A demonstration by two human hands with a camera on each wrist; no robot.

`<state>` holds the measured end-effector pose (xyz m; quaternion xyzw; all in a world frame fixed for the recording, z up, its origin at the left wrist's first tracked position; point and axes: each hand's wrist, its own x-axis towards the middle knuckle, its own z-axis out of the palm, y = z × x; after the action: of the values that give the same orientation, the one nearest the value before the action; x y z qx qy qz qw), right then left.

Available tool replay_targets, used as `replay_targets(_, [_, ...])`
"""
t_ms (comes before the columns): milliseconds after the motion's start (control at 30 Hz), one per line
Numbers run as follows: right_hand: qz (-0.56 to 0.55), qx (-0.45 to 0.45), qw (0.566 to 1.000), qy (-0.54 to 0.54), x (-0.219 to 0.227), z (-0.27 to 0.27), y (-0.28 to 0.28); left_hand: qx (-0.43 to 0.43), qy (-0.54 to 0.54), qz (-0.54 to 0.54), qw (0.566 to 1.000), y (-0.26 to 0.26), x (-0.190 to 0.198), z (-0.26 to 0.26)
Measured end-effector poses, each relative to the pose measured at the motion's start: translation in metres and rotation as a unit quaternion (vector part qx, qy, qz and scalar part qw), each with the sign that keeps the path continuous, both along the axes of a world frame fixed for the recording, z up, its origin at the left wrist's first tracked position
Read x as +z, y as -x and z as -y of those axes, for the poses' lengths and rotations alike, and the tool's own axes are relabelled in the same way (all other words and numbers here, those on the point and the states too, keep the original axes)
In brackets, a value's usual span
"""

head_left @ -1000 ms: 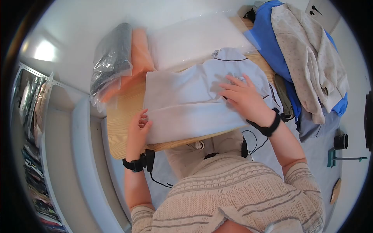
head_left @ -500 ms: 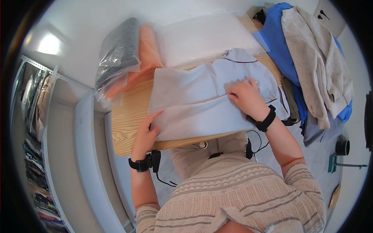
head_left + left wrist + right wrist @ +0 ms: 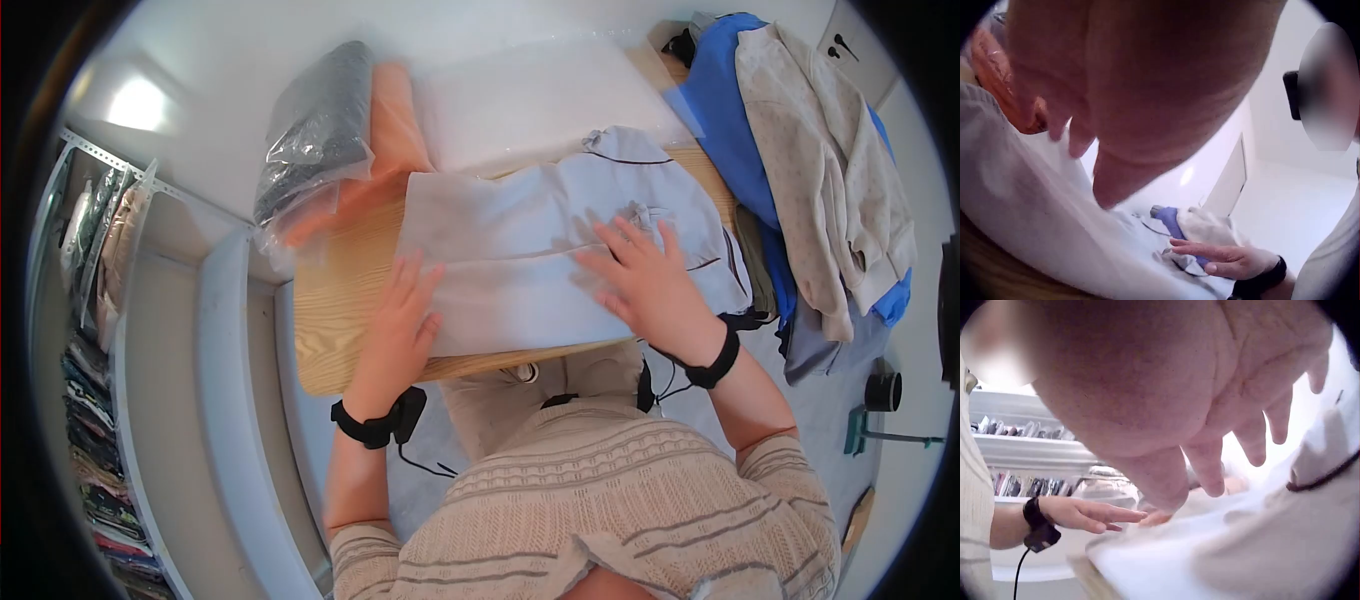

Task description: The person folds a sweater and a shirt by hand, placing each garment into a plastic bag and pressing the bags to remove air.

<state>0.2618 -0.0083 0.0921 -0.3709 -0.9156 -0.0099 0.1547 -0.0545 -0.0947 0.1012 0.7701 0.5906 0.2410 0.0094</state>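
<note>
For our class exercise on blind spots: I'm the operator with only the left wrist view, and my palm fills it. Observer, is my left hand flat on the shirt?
Observer: Yes, in the head view the left hand lies flat, fingers straight, on the left end of the pale grey shirt.
Operator: What lies beyond it?
Observer: A dark garment in a plastic bag and an orange garment, at the table's far left corner.
Operator: And where exactly is the right hand?
Observer: Flat on the shirt's right half, fingers spread, beside the dark piping.
</note>
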Motion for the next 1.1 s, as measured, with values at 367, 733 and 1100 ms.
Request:
replay_targets(367, [-0.132,0.08,0.946,0.284,0.056,-0.04,-0.046,-0.041,0.118,0.057,0.991,0.032,0.023,-0.045])
replay_targets(733, [-0.107,-0.224,0.903,0.35,-0.004,-0.219,-0.031,-0.037,0.063,0.011,0.997,0.03,-0.032,-0.162])
replay_targets(1100, [-0.469,-0.056,0.782,0.407,0.007,-0.184,-0.039,0.008,0.09,0.012,0.996,0.029,-0.013,-0.144])
